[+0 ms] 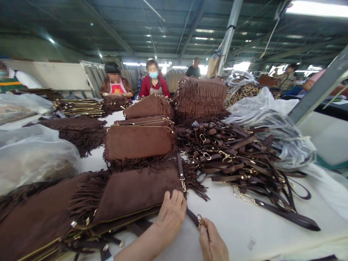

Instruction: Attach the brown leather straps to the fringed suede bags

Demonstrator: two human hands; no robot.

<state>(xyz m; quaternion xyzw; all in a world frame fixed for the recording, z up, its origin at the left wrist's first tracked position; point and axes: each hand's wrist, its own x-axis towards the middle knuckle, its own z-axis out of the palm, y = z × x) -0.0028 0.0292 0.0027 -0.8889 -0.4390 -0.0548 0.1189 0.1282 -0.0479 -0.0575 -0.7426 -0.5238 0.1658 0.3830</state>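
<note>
A brown suede fringed bag (pixel 136 195) with a gold zip lies in front of me on other bags. My left hand (pixel 172 210) is closed over its right corner, fingers curled, next to a gold clip at the end of a dark strap (pixel 180 168). What lies under the fingers is hidden. Just right of it, my right hand (pixel 213 241) pinches a gold metal clasp (pixel 201 220) on a dark brown leather strap (pixel 192 216), which runs toward the bag's corner. Where that strap's other end lies is hidden behind my left hand.
Many brown straps with gold clips (pixel 231 152) lie heaped at the right. Stacked fringed bags (pixel 141 141) stand ahead, with a taller pile (pixel 201 96) behind. Plastic wrapping (pixel 35 156) lies at left, more plastic (pixel 274 123) at right. Several people are at work beyond the white table (pixel 239 224).
</note>
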